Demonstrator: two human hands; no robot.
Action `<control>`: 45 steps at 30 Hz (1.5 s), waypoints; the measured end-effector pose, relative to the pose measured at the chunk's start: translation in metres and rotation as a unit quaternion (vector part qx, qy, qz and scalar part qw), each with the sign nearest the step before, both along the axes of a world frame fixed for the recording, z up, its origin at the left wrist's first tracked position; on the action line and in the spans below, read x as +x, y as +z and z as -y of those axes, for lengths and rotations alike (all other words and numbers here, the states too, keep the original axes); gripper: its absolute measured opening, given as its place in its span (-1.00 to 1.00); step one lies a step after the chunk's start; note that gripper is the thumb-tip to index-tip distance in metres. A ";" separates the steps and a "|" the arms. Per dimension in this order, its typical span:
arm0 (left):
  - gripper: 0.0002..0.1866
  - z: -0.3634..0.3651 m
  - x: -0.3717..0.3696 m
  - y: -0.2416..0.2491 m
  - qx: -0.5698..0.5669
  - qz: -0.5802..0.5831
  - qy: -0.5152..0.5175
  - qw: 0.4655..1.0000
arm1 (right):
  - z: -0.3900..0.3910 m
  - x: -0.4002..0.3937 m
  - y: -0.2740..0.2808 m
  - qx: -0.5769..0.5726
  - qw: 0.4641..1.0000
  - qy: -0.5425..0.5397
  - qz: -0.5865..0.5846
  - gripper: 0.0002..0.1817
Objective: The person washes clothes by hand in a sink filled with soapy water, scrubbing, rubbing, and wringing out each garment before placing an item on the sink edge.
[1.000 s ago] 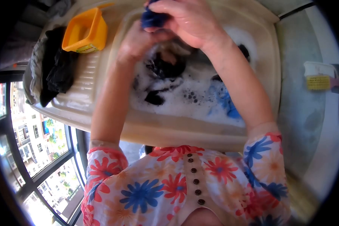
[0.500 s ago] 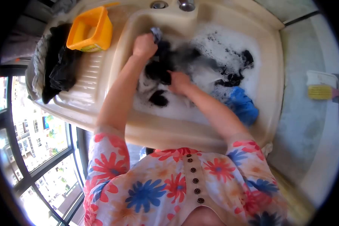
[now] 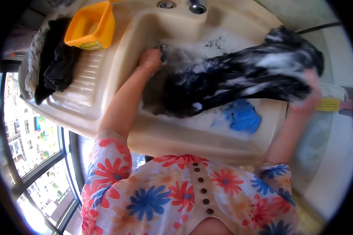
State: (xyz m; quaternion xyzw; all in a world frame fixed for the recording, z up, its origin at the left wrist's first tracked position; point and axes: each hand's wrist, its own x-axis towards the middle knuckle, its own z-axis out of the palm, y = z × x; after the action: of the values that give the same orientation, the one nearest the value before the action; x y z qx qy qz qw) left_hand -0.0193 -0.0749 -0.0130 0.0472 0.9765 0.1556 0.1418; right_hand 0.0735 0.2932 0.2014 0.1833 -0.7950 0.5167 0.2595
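Observation:
A wet black garment [image 3: 231, 76] streaked with suds stretches across the basin, its right end lifted above the right rim. My right hand [image 3: 308, 94], foamy and slightly blurred, grips that raised end. At the left inner wall of the sink [image 3: 176, 139], my left hand [image 3: 150, 59] is closed on the garment's other end, where a small greyish bit shows by the fingers. Under the garment's left part the water is dark and cloudy. A blue cloth [image 3: 243, 117] lies half sunk in the suds below it.
On the ribbed drainboard [image 3: 86, 84] at left stand a yellow plastic basket [image 3: 94, 33] and a pile of dark and grey clothes [image 3: 60, 64]. A chrome faucet [image 3: 197, 6] is at the back. A yellow brush [image 3: 328, 104] hangs on the right wall.
My right hand has swung from mid-basin far to the right and up, pulling the black garment out of the water and stretching it. My left hand has dropped slightly along the left wall.

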 end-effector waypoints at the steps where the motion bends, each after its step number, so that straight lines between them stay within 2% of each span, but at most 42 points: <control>1: -0.73 0.000 -0.001 -0.003 0.002 0.010 0.002 1.000 | -0.007 -0.003 0.011 0.050 0.996 -0.043 -0.060 -0.70; 3: -0.63 -0.007 0.004 0.009 -0.032 -0.001 0.007 0.999 | -0.014 -0.007 0.028 0.152 0.963 -0.128 -0.180 -0.69; 4: -0.59 -0.011 0.007 0.016 -0.049 -0.008 0.010 0.999 | -0.012 -0.009 0.033 -0.039 0.997 -0.071 -0.007 -0.70; 5: -0.55 -0.016 0.014 0.024 -0.058 -0.012 -0.010 0.998 | -0.007 -0.011 0.036 -0.228 0.959 -0.009 0.167 -0.71; 6: -0.52 -0.023 0.023 0.032 -0.069 -0.016 -0.031 0.997 | -0.004 -0.014 0.038 -0.402 0.853 0.053 0.328 -0.72; 8: -0.48 -0.029 0.032 0.040 -0.107 -0.002 -0.083 0.991 | -0.007 -0.030 -0.005 -0.307 0.883 -0.040 0.353 -0.73; 10: -0.47 -0.034 0.036 0.043 -0.162 0.035 -0.144 0.976 | 0.000 -0.034 -0.050 -0.167 0.907 -0.048 0.384 -0.64; 12: -0.58 -0.031 0.031 0.024 -0.193 0.065 -0.166 0.965 | 0.004 -0.032 -0.089 -0.055 0.882 -0.061 0.465 -0.55; 14: -0.64 -0.028 0.029 0.014 -0.241 0.099 -0.214 0.942 | -0.007 -0.031 -0.153 0.086 0.837 -0.142 0.521 -0.62; 16: -0.67 -0.030 0.032 0.025 -0.263 0.137 -0.225 0.928 | -0.024 -0.016 -0.245 0.256 0.855 -0.215 0.396 -0.58; 17: -0.69 -0.032 0.033 0.034 -0.274 0.155 -0.231 0.921 | -0.029 -0.019 -0.247 0.253 0.850 -0.190 0.421 -0.57; 19: -0.67 -0.047 0.036 0.057 -0.241 0.067 -0.235 0.939 | -0.039 -0.022 -0.249 0.246 0.834 -0.141 0.474 -0.54; 20: -0.65 -0.060 0.039 0.069 -0.221 0.023 -0.237 0.946 | -0.041 -0.026 -0.228 0.284 0.806 -0.141 0.500 -0.51; 22: -0.57 -0.102 0.047 0.092 -0.104 0.093 -0.230 0.963 | -0.032 -0.042 -0.155 0.363 0.746 -0.136 0.542 -0.44; 24: -0.54 -0.145 0.065 0.086 0.050 0.147 -0.237 0.959 | -0.020 -0.044 -0.149 0.358 0.860 -0.168 0.321 -0.33; 25: -0.54 -0.163 0.076 0.075 0.040 0.124 -0.242 0.961 | -0.009 -0.044 -0.151 0.347 0.899 -0.179 0.201 -0.28; 26: -0.54 -0.176 0.084 0.059 0.031 0.100 -0.249 0.963 | 0.002 -0.041 -0.172 0.335 0.904 -0.099 0.247 -0.21; 27: -0.55 -0.181 0.084 0.025 0.154 0.096 -0.234 0.955 | 0.021 -0.026 -0.189 0.424 0.858 -0.141 0.255 -0.21; 28: -0.56 -0.181 0.082 -0.018 0.272 0.089 -0.218 0.933 | 0.032 -0.016 -0.205 0.506 0.802 -0.182 0.260 -0.22; 30: -0.56 -0.169 0.063 -0.025 0.398 0.212 -0.155 0.879 | 0.006 -0.030 -0.246 0.372 0.824 -0.143 0.403 -0.24; 31: -0.54 -0.156 0.043 -0.001 0.398 0.339 -0.109 0.845 | -0.010 -0.035 -0.256 0.295 0.824 -0.119 0.469 -0.24; 32: -0.53 -0.131 0.027 0.015 0.503 0.376 -0.043 0.777 | -0.025 -0.036 -0.246 0.194 0.806 -0.130 0.544 -0.39; 33: -0.61 -0.108 0.016 0.010 0.604 0.325 0.093 0.722 | -0.039 -0.028 -0.232 0.122 0.837 -0.107 0.522 -0.48; 34: -0.63 -0.086 0.007 0.029 0.652 0.323 0.179 0.662 | -0.046 -0.023 -0.217 0.055 0.865 -0.082 0.493 -0.56; 35: -0.67 -0.073 0.001 0.011 0.691 0.270 0.226 0.632 | -0.046 -0.023 -0.205 -0.066 0.837 -0.145 0.524 -0.60; 36: -0.70 -0.074 0.004 0.015 0.729 0.265 0.251 0.579 | -0.042 -0.022 -0.194 -0.185 0.792 -0.205 0.545 -0.63; 37: -0.66 -0.082 0.007 0.015 0.755 0.316 0.253 0.516 | -0.036 -0.022 -0.189 -0.303 0.732 -0.260 0.552 -0.66; 38: -0.60 -0.097 0.010 0.016 0.775 0.364 0.251 0.451 | -0.012 -0.023 -0.188 -0.232 0.816 -0.264 0.458 -0.67; 39: -0.52 -0.114 0.017 0.035 0.758 0.350 0.270 0.480 | -0.029 -0.033 -0.272 -0.108 0.881 -0.211 0.410 -0.60; 40: -0.45 -0.130 0.026 0.054 0.740 0.335 0.290 0.506 | 0.043 -0.023 -0.155 0.114 0.817 -0.192 0.531 -0.61; 41: -0.37 -0.142 0.029 0.058 0.737 0.332 0.266 0.525 | 0.074 -0.012 -0.152 0.155 0.873 -0.162 0.434 -0.60; 42: -0.44 -0.142 0.027 0.049 0.720 0.398 0.261 0.504 | 0.100 0.001 -0.156 0.198 0.931 -0.158 0.261 -0.61; 43: -0.49 -0.143 0.032 -0.005 0.662 0.177 0.091 0.723 | 0.125 0.012 -0.144 0.193 0.954 -0.125 0.190 -0.64; 44: -0.54 -0.143 0.042 -0.024 0.518 -0.068 -0.093 0.847 | 0.139 0.016 -0.131 0.187 0.971 -0.092 0.117 -0.67; 45: -0.57 -0.140 0.046 -0.042 0.633 0.061 -0.050 0.770 | 0.135 0.010 -0.137 0.255 0.958 -0.076 0.108 -0.67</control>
State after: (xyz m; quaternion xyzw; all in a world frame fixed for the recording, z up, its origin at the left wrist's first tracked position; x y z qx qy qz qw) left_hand 0.0268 0.0653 -0.0554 0.1649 0.6430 0.7335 0.1464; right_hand 0.0836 0.1584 0.0644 0.1250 -0.9353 0.2923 0.1553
